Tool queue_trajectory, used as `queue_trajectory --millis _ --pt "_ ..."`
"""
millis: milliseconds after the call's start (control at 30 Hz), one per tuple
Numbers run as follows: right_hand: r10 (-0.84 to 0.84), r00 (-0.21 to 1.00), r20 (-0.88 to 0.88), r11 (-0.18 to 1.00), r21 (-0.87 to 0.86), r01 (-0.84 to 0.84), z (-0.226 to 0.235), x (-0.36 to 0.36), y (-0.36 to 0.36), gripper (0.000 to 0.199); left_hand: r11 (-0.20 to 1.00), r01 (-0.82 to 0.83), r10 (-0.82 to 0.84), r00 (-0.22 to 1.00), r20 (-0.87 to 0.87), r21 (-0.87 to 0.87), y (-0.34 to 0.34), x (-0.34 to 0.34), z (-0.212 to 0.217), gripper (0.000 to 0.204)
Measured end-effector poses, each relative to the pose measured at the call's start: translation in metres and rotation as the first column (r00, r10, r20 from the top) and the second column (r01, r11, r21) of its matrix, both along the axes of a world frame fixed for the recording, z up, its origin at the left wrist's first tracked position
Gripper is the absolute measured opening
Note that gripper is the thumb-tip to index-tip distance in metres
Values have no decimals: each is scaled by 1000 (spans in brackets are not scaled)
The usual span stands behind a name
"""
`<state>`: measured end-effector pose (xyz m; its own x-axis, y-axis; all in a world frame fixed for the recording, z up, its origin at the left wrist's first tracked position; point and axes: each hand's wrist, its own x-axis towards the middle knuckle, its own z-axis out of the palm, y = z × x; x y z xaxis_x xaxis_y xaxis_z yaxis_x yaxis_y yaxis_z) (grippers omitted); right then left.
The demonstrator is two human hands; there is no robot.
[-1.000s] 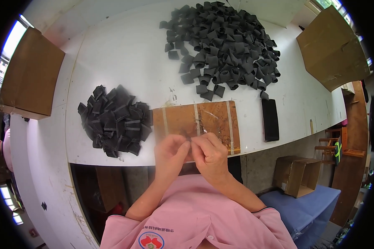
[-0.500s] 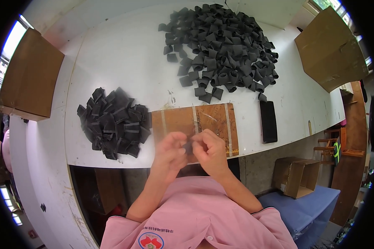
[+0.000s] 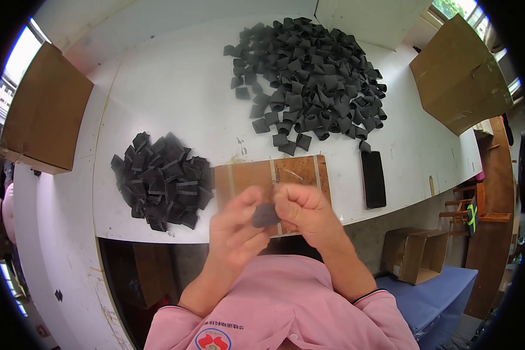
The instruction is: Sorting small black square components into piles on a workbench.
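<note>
A small dark grey piece of foam-like material point(image 3: 265, 216) is held up between my two hands, just over the near edge of the brown board point(image 3: 297, 168). My left hand point(image 3: 236, 220), smeared by motion, is closed round the left side of the piece. With thumb and bent forefinger, my right hand point(image 3: 305, 211) pinches its right side. To the left of the board lies a heap of flat black pieces point(image 3: 163, 181) with paler strips. Beyond the board spreads a larger heap of dark pieces curled into short loops point(image 3: 315, 76).
A black phone point(image 3: 374, 179) lies right of the board on the white table point(image 3: 169, 87). Cardboard boxes stand at the far left point(image 3: 46, 108) and far right point(image 3: 461, 76). Below the table's right edge, an open carton point(image 3: 414, 254) rests on a blue-covered surface point(image 3: 443, 291).
The dark piece has come up between my hands and shows more fully. My right hand has turned and lies more sideways. The view has shifted slightly.
</note>
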<state>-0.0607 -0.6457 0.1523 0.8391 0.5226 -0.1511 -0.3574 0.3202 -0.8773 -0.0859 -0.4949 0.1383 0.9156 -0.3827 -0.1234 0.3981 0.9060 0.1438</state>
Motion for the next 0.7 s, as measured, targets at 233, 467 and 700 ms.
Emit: queue_trajectory --millis 233,467,700 --pt "66 997 33 996 60 -68 -23 27 3 26 1000 5 -2 997 -77 31 8 16 -10 19" --pt "-173 835 522 836 -370 405 -9 25 -4 22 342 -529 237 848 473 777 -10 17 11 39" --pt "-14 386 922 686 -272 674 0 1 4 38 106 -763 -187 614 767 637 0 21 14 25"
